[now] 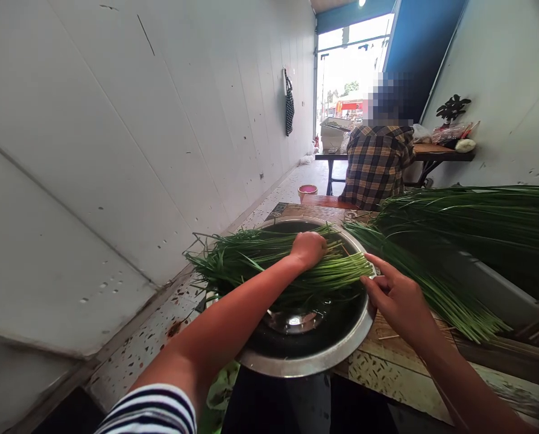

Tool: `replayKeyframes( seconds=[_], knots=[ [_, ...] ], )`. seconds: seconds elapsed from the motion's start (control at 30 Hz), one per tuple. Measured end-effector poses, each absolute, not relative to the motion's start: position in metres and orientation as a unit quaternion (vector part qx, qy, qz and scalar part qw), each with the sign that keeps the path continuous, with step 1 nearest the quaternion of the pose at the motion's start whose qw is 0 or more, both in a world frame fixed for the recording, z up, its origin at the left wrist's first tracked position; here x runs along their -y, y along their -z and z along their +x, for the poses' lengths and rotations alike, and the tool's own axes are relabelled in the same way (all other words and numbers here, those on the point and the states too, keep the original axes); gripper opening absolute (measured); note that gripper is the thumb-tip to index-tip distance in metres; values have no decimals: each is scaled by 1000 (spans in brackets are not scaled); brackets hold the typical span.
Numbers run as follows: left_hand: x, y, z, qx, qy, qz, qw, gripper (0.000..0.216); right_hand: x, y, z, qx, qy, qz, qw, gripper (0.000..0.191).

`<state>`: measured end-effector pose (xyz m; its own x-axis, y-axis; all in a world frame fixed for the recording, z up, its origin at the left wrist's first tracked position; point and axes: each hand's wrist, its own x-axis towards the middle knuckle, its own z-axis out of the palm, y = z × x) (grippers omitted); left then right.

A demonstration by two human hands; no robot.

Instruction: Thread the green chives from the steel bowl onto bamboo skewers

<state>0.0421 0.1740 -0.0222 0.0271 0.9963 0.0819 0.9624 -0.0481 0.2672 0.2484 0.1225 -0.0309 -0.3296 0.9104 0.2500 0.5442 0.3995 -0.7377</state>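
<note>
A bundle of long green chives (260, 259) lies across a wide metal basin (315, 360). My left hand (308, 248) rests on top of the bundle near its cut ends, fingers curled down onto the stalks. At the basin's right rim my right hand (394, 295) touches the cut ends of the chives, fingers partly stretched out and apart. Dark water shows in the basin under the bundle.
More chives (432, 283) lie spread on the patterned table (387, 374) to the right, with a bigger heap (477, 217) behind. A person in a plaid shirt (377, 166) sits ahead, back turned. A pink bucket (307, 191) stands on the floor; a white wall runs along the left.
</note>
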Motion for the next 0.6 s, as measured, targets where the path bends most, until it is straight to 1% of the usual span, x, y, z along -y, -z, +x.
replayKeyframes(
  seconds=[0.13,0.27,0.33,0.43,0.6],
  knots=[
    [-172,19,36,-681,-234,679,146,20,-123,31,248,763,-296,-466,335,56],
    [-168,19,32,-625,-338,666,226,24,-124,31,248,759,-305,-464,340,57],
    [-167,20,33,-598,-364,666,257,28,-124,32,248,758,-299,-466,344,56],
    [-163,19,37,-573,-393,661,284,28,-125,34,249,757,-298,-467,346,56],
    [-154,10,44,-586,-399,643,292,24,-125,34,249,752,-303,-473,344,57]
  ],
)
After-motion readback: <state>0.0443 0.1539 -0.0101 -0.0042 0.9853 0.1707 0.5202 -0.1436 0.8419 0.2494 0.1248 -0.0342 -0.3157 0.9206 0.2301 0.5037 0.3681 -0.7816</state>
